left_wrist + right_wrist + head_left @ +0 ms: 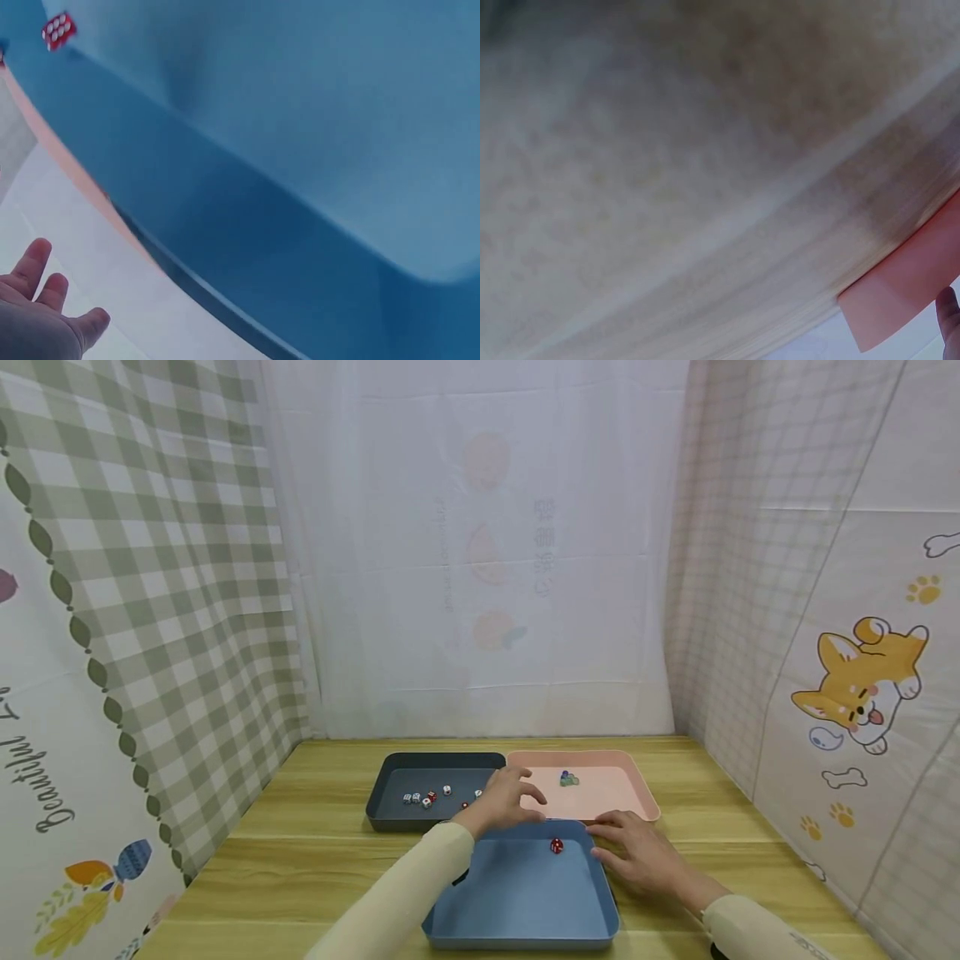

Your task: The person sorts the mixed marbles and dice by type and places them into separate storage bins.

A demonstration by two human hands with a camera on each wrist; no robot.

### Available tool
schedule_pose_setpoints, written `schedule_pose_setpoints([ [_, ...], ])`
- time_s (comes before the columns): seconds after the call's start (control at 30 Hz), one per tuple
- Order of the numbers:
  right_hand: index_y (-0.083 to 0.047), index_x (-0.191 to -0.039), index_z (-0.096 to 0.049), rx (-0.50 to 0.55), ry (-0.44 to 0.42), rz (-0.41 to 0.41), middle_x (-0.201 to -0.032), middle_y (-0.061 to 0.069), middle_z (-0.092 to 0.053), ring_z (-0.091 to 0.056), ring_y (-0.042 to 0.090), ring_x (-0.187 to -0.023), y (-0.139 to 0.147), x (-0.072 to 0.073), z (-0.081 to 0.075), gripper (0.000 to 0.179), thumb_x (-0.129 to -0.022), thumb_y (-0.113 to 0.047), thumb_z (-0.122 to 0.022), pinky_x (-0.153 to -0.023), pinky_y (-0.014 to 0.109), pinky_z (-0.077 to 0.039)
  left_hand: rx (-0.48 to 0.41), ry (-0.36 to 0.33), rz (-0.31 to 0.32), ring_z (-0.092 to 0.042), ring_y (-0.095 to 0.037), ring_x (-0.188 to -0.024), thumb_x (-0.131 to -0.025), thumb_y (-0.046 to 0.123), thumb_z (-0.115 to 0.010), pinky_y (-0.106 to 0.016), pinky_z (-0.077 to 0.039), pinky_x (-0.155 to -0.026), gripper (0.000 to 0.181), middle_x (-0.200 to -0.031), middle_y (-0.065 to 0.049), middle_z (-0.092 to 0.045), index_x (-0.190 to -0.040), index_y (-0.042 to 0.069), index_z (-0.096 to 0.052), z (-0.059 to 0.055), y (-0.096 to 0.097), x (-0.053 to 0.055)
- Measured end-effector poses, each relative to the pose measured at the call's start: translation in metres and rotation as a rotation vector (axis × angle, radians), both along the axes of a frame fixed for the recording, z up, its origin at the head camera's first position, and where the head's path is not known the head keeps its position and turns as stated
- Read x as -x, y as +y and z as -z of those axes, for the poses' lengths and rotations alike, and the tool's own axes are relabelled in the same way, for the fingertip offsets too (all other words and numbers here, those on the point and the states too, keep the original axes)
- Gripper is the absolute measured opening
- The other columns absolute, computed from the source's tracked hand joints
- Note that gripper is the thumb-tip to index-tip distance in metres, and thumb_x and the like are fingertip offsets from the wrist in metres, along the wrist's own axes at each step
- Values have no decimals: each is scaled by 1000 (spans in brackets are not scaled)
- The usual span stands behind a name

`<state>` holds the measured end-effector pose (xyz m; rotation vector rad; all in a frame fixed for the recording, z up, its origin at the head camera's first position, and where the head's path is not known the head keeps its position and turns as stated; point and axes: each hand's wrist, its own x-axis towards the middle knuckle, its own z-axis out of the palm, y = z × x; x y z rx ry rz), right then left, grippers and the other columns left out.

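Observation:
My left hand hovers over the back of the blue tray, its fingers spread and reaching toward the pink tray. In the left wrist view, the fingers hold nothing. Red dice lie close together near the blue tray's back right corner; one red die is plain in the left wrist view. My right hand rests beside the blue tray's right rim, its fingertips at the back corner and its fingers loosely bent. Whether they press the rim is hard to tell.
Behind on the left, a dark tray holds several white and red dice. Beside it, the pink tray has a small cluster of green and blue translucent dice. Cloth curtains enclose the wooden table.

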<state>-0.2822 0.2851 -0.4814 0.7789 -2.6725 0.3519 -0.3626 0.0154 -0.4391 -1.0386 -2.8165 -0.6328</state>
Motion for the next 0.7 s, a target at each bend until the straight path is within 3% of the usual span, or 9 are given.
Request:
schedule_pose_setpoints([
  [0.27, -14, -120, -73, -5, -20, 14, -121, 4, -61, -57, 27, -112, 0, -1, -2, 38, -94, -42, -67, -94, 54, -48, 129, 78, 50, -38, -22, -138, -85, 39, -78, -47, -25, -116, 20, -142, -5, -51, -104, 32, -77, 14, 15, -8],
  [0.57, -14, -120, -73, -2, 10, -2, -121, 4, -62, -59, 26, -110, 0, 1, 1, 38, -95, -41, -66, -92, 53, -49, 149, 63, 62, -34, -27, -140, -84, 36, -81, -56, -24, -114, 18, -145, -10, -49, -101, 30, -78, 29, 22, -7],
  [0.7, -13, -120, -73, -6, 39, -15, -120, 4, -62, -59, 26, -109, 1, 0, 1, 37, -95, -40, -66, -91, 52, -50, 180, 60, 51, -33, -27, -142, -83, 38, -81, -57, -25, -114, 19, -146, -8, -48, -100, 31, -79, 29, 24, -9],
])
